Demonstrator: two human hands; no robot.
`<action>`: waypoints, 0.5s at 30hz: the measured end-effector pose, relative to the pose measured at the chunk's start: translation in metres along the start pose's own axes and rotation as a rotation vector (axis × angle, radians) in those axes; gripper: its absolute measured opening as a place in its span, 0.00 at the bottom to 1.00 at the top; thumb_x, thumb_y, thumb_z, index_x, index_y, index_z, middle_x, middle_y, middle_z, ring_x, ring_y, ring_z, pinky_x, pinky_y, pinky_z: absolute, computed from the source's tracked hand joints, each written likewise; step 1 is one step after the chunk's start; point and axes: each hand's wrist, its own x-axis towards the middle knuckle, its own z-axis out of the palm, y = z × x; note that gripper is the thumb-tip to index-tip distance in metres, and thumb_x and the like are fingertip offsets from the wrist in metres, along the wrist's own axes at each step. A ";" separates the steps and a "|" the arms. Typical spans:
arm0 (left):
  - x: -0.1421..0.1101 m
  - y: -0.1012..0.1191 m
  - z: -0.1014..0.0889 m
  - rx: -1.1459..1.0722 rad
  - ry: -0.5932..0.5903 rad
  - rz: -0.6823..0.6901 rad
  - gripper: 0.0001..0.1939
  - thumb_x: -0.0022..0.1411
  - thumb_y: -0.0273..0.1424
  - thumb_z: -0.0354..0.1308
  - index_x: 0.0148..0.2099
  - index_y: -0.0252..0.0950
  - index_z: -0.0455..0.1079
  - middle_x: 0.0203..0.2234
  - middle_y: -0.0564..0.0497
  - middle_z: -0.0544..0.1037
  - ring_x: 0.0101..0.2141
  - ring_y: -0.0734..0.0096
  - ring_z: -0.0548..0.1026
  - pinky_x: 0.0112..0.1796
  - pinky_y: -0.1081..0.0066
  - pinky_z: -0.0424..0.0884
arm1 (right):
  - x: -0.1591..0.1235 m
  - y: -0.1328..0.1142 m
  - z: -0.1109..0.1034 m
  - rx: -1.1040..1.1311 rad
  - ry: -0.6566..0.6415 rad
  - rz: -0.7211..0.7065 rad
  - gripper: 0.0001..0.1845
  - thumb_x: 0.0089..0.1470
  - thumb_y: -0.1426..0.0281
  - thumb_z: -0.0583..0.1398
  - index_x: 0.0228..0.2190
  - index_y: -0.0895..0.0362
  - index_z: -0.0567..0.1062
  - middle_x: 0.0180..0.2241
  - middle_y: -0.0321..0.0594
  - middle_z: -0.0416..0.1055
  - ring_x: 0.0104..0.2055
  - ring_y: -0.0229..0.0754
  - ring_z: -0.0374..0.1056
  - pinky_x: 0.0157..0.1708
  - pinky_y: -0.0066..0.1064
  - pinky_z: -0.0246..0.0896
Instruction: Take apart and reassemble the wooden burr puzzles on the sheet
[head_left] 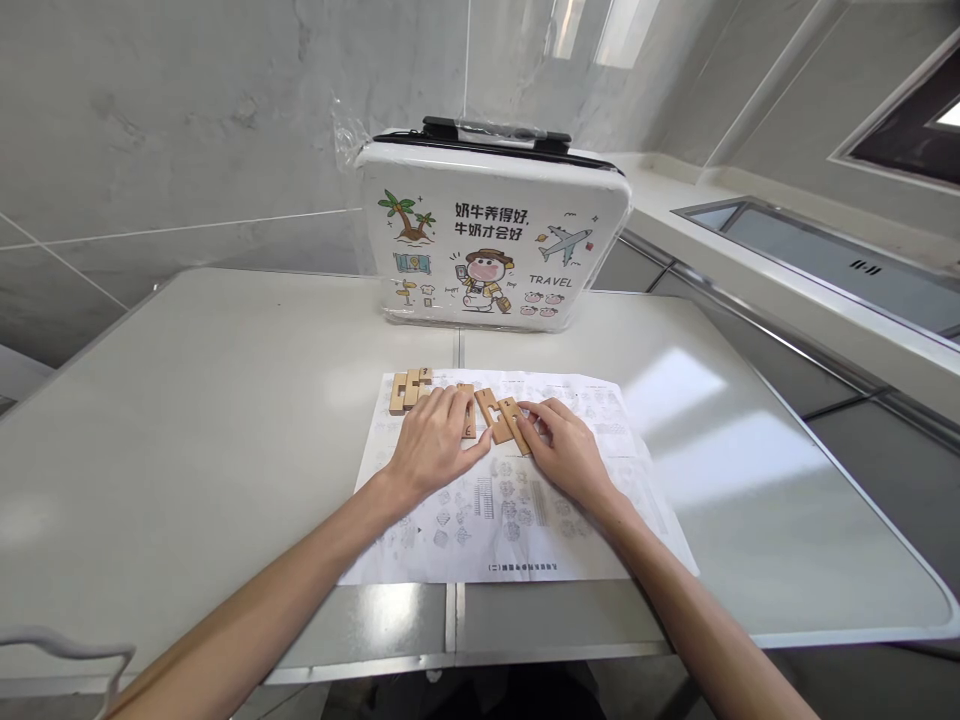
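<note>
My left hand (pixel 431 440) is closed, thumb and fingers around a notched wooden puzzle piece (pixel 470 412) with a pen mark on it. My right hand (pixel 564 448) pinches the edge of another piece (pixel 514 424), numbered 2. Between the two hands a slanted piece numbered 1 (pixel 493 415) lies against piece 2. Several more notched pieces (pixel 409 390) stand close together beyond my left hand, partly covered by it. All of them rest on a printed paper sheet (pixel 450 560) showing small diagrams, upside down to me.
A white cartoon-printed case (pixel 495 180) with a black handle, wrapped in clear plastic, stands at the back of the light folding table (pixel 247 430). A seam runs down the table's middle. To the right is a white counter (pixel 750 240) with a dark glass panel; a grey wall rises behind.
</note>
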 end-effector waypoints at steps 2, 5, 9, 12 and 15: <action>0.001 0.001 -0.002 -0.024 0.020 0.038 0.16 0.69 0.41 0.57 0.51 0.35 0.69 0.42 0.41 0.78 0.44 0.52 0.76 0.46 0.55 0.72 | 0.000 -0.003 -0.001 0.037 -0.015 -0.010 0.20 0.71 0.57 0.54 0.52 0.53 0.79 0.41 0.44 0.77 0.37 0.46 0.73 0.40 0.39 0.69; 0.001 0.001 -0.003 -0.085 0.032 0.070 0.19 0.68 0.41 0.59 0.55 0.35 0.69 0.49 0.39 0.76 0.50 0.49 0.74 0.53 0.52 0.70 | -0.001 -0.008 -0.001 0.080 -0.045 -0.035 0.19 0.71 0.58 0.54 0.51 0.52 0.79 0.41 0.44 0.78 0.36 0.46 0.72 0.37 0.38 0.68; 0.000 0.001 -0.003 -0.162 0.022 0.076 0.24 0.65 0.43 0.62 0.58 0.36 0.69 0.55 0.38 0.75 0.57 0.46 0.71 0.59 0.49 0.68 | -0.002 -0.012 -0.002 0.111 -0.070 -0.087 0.16 0.70 0.60 0.55 0.50 0.52 0.78 0.40 0.42 0.78 0.36 0.45 0.71 0.38 0.37 0.67; -0.001 0.000 -0.002 -0.204 -0.018 0.113 0.26 0.66 0.45 0.62 0.61 0.38 0.69 0.59 0.39 0.74 0.62 0.46 0.68 0.63 0.48 0.66 | -0.003 -0.014 -0.002 0.118 -0.087 -0.119 0.15 0.69 0.63 0.55 0.50 0.52 0.78 0.38 0.41 0.77 0.36 0.45 0.71 0.38 0.37 0.67; -0.001 -0.002 -0.001 -0.239 -0.095 0.165 0.26 0.70 0.47 0.61 0.65 0.42 0.68 0.65 0.42 0.71 0.67 0.46 0.63 0.65 0.46 0.64 | -0.004 -0.015 -0.003 0.116 -0.102 -0.139 0.15 0.69 0.64 0.55 0.52 0.51 0.77 0.39 0.41 0.78 0.38 0.46 0.72 0.40 0.37 0.68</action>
